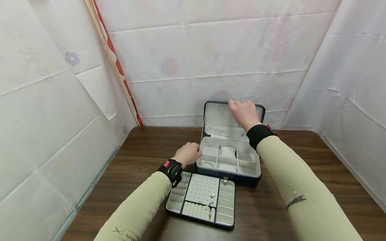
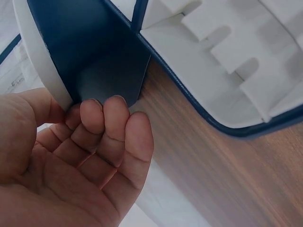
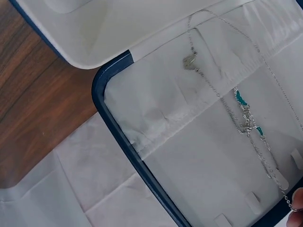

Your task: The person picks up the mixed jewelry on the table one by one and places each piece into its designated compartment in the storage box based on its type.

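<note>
A dark blue jewellery box (image 1: 241, 179) stands open on the wooden table (image 1: 138, 147), its lid (image 1: 217, 117) upright. My right hand (image 1: 242, 112) is at the lid's top edge, fingers curled. In the right wrist view a fingertip (image 3: 298, 197) meets the end of a thin necklace chain (image 3: 246, 118) with teal beads, which hangs on the lid's white lining (image 3: 189, 142). My left hand (image 1: 189, 153) is against the box's left side. Its thumb lies on the white rim and its curled fingers (image 2: 116, 123) touch the blue wall (image 2: 109, 56).
A removable tray (image 1: 202, 189) with ring rolls and small compartments lies in front of the box, by my left forearm. A second chain carries a silver pendant (image 3: 191, 62). White sheets wall the table at the back and on both sides.
</note>
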Tool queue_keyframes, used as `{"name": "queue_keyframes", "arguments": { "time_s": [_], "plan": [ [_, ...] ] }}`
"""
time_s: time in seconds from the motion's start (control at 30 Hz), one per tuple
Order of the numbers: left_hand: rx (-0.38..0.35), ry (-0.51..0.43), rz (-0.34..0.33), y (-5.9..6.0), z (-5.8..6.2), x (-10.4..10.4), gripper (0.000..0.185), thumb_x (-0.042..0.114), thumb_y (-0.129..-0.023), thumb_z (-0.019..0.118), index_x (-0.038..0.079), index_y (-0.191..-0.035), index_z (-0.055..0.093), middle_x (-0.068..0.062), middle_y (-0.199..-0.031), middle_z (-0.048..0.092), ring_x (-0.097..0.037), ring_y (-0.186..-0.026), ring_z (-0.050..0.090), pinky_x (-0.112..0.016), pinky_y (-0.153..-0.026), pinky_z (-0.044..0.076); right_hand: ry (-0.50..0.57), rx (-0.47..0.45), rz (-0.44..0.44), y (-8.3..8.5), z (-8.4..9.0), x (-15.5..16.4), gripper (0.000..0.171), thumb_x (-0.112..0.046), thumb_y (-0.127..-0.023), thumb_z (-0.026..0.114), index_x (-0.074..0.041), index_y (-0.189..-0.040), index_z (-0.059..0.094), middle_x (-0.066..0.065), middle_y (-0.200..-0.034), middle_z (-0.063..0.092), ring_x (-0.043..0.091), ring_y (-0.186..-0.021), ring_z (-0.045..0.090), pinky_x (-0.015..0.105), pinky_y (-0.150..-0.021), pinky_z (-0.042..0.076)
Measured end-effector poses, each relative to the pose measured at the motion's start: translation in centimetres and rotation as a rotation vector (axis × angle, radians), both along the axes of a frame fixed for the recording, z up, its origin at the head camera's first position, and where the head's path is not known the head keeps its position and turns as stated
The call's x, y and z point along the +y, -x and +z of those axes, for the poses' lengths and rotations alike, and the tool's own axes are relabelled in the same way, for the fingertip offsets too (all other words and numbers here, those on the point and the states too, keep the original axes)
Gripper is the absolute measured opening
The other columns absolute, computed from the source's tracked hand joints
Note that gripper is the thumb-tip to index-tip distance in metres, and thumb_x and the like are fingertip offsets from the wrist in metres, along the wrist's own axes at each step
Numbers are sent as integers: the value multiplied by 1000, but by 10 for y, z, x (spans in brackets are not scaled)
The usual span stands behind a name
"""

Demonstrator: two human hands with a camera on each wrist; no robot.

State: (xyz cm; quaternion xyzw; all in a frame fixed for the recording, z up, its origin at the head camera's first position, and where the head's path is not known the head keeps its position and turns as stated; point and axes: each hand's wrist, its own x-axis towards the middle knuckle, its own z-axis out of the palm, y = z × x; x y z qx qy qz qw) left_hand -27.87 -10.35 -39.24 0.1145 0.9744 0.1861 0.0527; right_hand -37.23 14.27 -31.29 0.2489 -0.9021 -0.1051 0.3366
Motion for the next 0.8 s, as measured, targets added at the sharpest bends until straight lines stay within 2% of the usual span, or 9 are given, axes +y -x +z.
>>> {"name": "queue_keyframes", "arguments": {
  "time_s": [0.13, 0.27, 0.43, 0.57, 0.67, 0.8],
  "plan": [
    [10, 5, -3, 0, 0, 0, 33, 16, -102, 55, 13, -69, 53, 1, -65, 43, -15, -56, 43, -30, -52, 32, -32, 12, -11, 1, 1, 0, 11, 3, -102, 57, -1, -93, 52, 13, -74, 60, 27, -60, 54, 40, -64, 47],
    [9, 6, -4, 0, -1, 0, 32, 16, -102, 55, 13, -71, 54, 2, -65, 43, -15, -57, 43, -30, -52, 33, -32, -3, -10, 1, 1, 0, 15, 3, -102, 57, -2, -90, 49, 12, -71, 58, 26, -59, 51, 38, -63, 43],
    [3, 4, -2, -1, -2, -1, 34, 16, -103, 54, 13, -69, 51, 1, -63, 41, -15, -55, 41, -30, -52, 31, -31, -22, 13, 1, 1, -1, 4, 5, -101, 57, 1, -101, 56, 14, -80, 66, 27, -63, 56, 39, -65, 46],
    [1, 2, 3, -1, -1, -1, 34, 16, -103, 55, 14, -70, 51, 1, -64, 42, -15, -55, 41, -30, -53, 32, -41, -5, 44, 1, 2, -2, 9, 5, -101, 58, 0, -108, 60, 15, -85, 69, 28, -64, 58, 39, -65, 48],
    [-2, 4, 4, -1, -1, 1, 33, 16, -103, 55, 14, -71, 53, 1, -65, 43, -15, -56, 43, -30, -53, 33, -41, 2, 53, 2, 3, -3, 6, 5, -100, 58, -1, -103, 58, 14, -79, 66, 27, -61, 55, 39, -63, 46],
    [-1, 5, -3, 0, -2, 2, 32, 16, -103, 54, 14, -71, 53, 1, -65, 44, -14, -56, 43, -30, -52, 33, -32, -1, 46, 2, 2, -3, 14, 8, -99, 58, -2, -92, 51, 13, -71, 59, 26, -56, 49, 38, -60, 43]
  ]
}}
